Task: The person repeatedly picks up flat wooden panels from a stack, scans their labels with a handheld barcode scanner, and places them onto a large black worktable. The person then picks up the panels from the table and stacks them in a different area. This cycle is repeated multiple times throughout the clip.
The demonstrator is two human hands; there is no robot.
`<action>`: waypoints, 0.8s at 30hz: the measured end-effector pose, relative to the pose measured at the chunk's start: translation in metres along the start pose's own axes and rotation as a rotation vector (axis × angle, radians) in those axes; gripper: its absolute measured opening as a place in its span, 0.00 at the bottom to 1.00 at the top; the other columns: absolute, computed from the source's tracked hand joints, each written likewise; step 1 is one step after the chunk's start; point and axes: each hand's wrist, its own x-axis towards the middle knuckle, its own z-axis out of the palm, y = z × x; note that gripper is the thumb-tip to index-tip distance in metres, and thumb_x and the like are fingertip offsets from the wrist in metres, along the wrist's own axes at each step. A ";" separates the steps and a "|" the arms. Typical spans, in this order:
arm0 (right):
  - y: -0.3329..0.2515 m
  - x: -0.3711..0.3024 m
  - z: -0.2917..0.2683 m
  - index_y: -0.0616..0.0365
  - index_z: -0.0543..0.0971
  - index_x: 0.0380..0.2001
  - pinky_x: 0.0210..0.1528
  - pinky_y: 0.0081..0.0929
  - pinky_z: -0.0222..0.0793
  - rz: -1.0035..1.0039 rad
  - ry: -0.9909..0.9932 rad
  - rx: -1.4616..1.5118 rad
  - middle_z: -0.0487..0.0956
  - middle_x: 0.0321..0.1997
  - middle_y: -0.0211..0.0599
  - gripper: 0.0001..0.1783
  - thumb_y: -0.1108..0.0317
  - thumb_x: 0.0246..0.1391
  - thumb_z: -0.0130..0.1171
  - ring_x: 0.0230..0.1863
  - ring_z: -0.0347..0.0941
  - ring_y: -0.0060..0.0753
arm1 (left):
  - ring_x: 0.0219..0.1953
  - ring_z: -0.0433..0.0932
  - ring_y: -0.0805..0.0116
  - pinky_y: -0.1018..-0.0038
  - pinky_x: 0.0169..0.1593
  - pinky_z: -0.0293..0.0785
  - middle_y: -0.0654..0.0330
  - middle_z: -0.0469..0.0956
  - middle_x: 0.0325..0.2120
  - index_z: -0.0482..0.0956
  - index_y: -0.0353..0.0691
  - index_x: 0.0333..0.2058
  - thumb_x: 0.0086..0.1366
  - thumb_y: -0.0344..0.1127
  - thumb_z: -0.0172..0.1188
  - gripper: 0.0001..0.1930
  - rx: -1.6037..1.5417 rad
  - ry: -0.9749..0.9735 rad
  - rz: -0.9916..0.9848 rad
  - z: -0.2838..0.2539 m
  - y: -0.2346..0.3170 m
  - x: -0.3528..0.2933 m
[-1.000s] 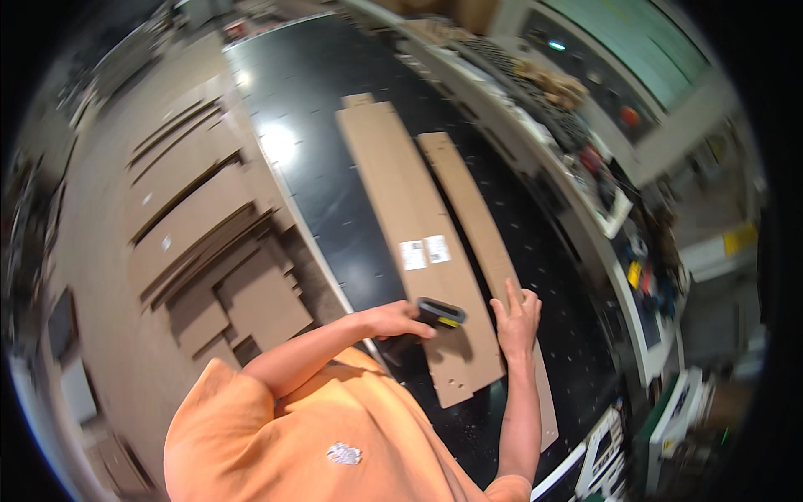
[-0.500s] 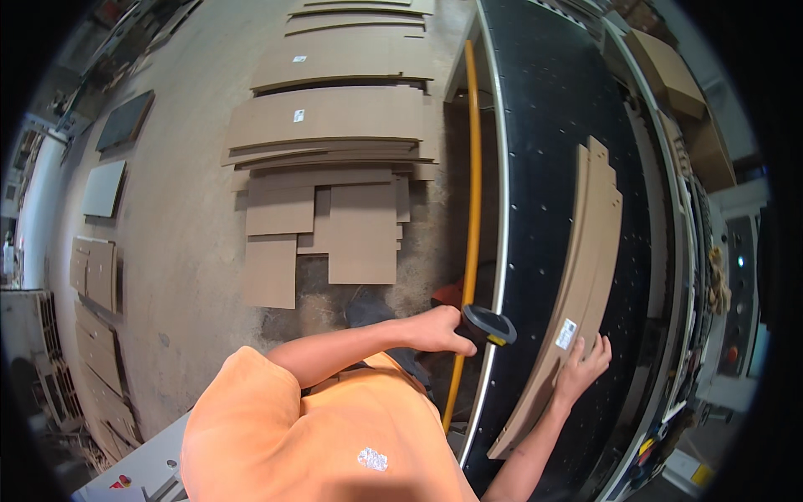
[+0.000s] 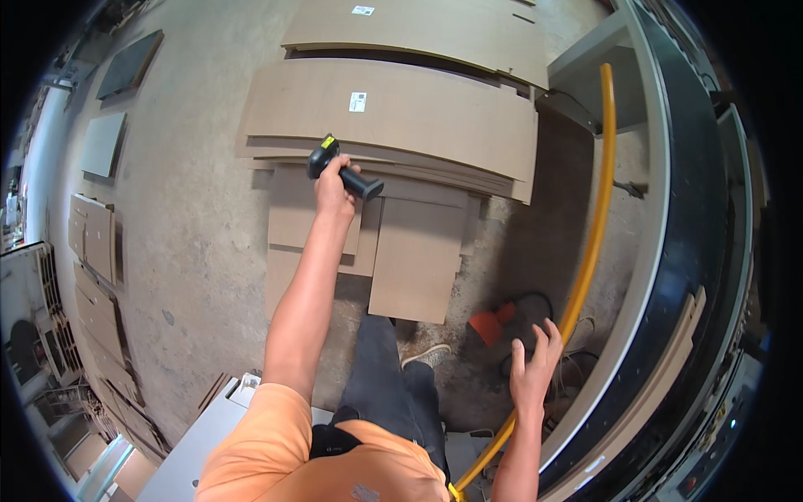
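My left hand (image 3: 334,191) is stretched forward, its fingers wrapped round the handle of a black handheld barcode scanner (image 3: 361,184). Yellow marks the scanner's head, which is over the front edge of a stack of brown boards (image 3: 435,109). On the top board a white label (image 3: 358,102) lies just beyond the scanner. My right hand (image 3: 536,364) is empty, fingers spread, beside a yellow rail (image 3: 599,226). Long narrow brown panels (image 3: 640,410) rest on the black table (image 3: 694,167) to the right.
Smaller brown boards (image 3: 418,259) are stacked near my feet. An orange object (image 3: 492,325) and dark cables lie on the floor by the rail. More panels (image 3: 100,251) line the left side. A grey cabinet (image 3: 196,443) stands at the lower left.
I have turned left, from the table toward the stacks on the floor. The scanner has swung forward in my left hand. My right hand has come off the long panels.
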 end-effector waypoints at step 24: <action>0.075 0.367 0.211 0.76 0.64 0.63 0.67 0.40 0.62 0.353 -0.098 0.083 0.70 0.64 0.62 0.41 0.50 0.59 0.59 0.65 0.68 0.54 | 0.24 0.76 0.82 0.85 0.14 0.55 0.65 0.80 0.29 0.75 0.46 0.32 0.60 0.41 0.64 0.09 -0.211 0.114 -0.121 0.059 0.013 0.110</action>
